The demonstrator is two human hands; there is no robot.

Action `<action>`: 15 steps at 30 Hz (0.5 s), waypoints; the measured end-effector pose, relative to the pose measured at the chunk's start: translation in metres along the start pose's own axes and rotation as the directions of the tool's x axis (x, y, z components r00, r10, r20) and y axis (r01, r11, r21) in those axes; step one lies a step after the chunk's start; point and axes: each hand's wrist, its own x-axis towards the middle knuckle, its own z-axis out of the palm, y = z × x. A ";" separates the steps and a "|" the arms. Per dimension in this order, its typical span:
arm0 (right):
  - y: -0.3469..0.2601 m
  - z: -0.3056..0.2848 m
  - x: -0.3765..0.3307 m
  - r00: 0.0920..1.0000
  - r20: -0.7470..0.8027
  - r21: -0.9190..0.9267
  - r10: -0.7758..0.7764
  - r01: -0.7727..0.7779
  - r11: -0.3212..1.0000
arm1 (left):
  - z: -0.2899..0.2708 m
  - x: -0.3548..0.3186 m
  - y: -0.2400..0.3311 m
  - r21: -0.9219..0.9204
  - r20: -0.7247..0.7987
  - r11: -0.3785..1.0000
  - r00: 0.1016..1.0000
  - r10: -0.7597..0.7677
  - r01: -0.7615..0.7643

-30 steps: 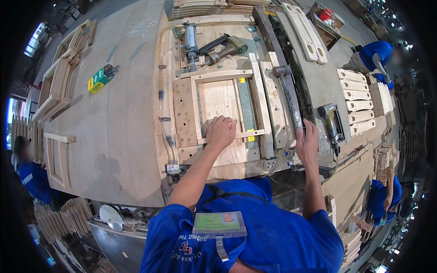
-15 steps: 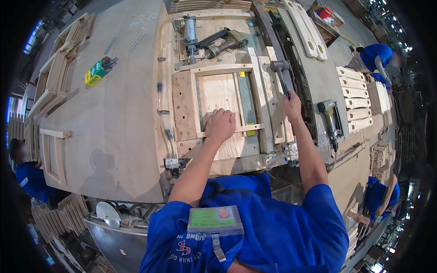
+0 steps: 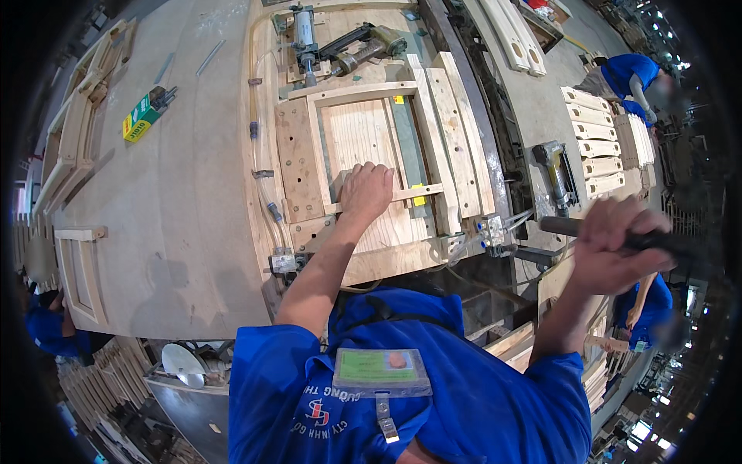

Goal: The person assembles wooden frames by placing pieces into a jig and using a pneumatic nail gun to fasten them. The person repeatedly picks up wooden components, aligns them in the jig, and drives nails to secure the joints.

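Note:
A light wooden frame lies in a wooden jig on the bench. My left hand is closed over the frame's near rail, with the fingertips hidden beneath the knuckles. Out to the right, off the bench edge, my right hand is raised and wrapped around the dark handle of a hammer. Motion smears that hand, and the hammer's head fades into the dark background.
A nail gun and an air cylinder sit beyond the frame. Another nail gun lies at the right, near stacked slotted slats. A green-yellow box rests on the left bench. Co-workers in blue are at both sides.
My right hand has swung the hammer up and away from the jig's right side, out to the right. The left hand stays on the near rail. The whole view has shifted slightly.

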 end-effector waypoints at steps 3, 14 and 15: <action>0.080 -0.023 -0.134 0.992 0.058 -0.341 0.108 -0.082 0.937 | 0.001 0.000 0.005 -0.018 0.009 1.000 1.000 0.017 -0.017; 0.020 0.034 -0.012 0.852 0.009 -0.251 0.523 -0.504 0.826 | 0.004 -0.007 -0.001 0.000 -0.051 0.998 0.996 0.068 -0.068; 0.009 0.041 0.016 0.913 0.023 -0.167 0.408 -0.399 0.902 | 0.004 -0.007 0.003 0.004 -0.016 0.998 0.998 0.069 -0.068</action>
